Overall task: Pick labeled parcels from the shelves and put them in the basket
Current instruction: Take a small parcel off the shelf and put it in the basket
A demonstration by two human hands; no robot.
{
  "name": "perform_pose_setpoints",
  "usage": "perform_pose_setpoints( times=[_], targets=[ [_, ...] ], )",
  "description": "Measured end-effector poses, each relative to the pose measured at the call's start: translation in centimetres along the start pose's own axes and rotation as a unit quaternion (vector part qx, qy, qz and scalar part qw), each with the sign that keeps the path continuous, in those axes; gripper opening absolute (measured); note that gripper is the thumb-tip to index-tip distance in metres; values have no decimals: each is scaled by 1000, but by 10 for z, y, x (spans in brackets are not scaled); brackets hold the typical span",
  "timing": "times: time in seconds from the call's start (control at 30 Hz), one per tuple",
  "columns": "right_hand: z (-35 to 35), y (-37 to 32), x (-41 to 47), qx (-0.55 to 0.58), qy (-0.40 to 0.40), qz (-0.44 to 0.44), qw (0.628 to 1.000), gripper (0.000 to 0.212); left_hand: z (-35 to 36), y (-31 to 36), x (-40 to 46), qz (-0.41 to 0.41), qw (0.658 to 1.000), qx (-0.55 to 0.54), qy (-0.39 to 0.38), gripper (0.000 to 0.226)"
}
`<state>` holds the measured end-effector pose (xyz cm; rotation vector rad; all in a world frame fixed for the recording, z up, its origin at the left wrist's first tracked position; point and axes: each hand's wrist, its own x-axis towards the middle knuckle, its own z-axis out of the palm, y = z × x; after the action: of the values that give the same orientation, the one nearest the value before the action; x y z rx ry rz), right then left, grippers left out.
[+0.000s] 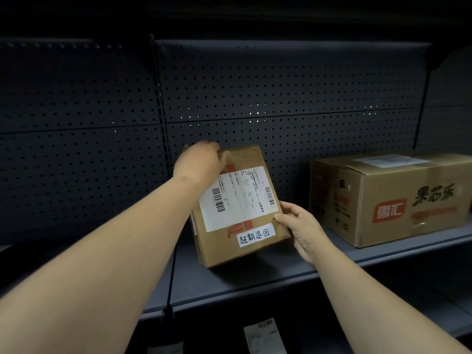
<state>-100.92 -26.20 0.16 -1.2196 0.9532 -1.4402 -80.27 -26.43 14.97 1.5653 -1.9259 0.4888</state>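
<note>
the labelled parcel (pixel 237 200) is tipped up on the shelf (pixel 255 274), gripped at its 11 o'clock corner by the left hand (pixel 201 159) and pinched at its 4 o'clock edge by the right hand (pixel 298 226), seemingly so it can be lifted clear of the larger carton (pixel 390 198) at 3 o'clock.

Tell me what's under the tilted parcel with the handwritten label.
The parcel has its bottom edge on the grey shelf. Both hands hold it; whatever lies directly beneath or behind it is covered.
</note>
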Motion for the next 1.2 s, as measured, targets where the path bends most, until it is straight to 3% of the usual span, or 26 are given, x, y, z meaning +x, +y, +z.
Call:
perform_pose_setpoints(
  times=[0.27,0.53,0.6,0.67,0.83,1.0,1.2],
  targets=[
    [40,-21,11,-18,94,93,991,42,-18,-39,-22,-77,995,-11,60,40],
    [95,-36,10,45,52,138,988,30,-36,-105,-59,-225,968,-80,76,39],
    [109,-31,9,53,32,139,988,39,-36,-120,-70,-261,955,-122,72,38],
    [121,-25,7,62,19,132,989,46,-35,-131,-79,-287,942,-158,69,35],
    [133,-25,1,73,11,60,995,35,-20,-143,-105,-343,891,-285,79,18],
    [127,-24,-3,65,32,9,997,21,2,-138,-122,-366,852,-365,89,17],
    [113,-29,-11,49,9,-35,998,22,17,-131,-129,-370,807,-449,100,16]
  ],
)
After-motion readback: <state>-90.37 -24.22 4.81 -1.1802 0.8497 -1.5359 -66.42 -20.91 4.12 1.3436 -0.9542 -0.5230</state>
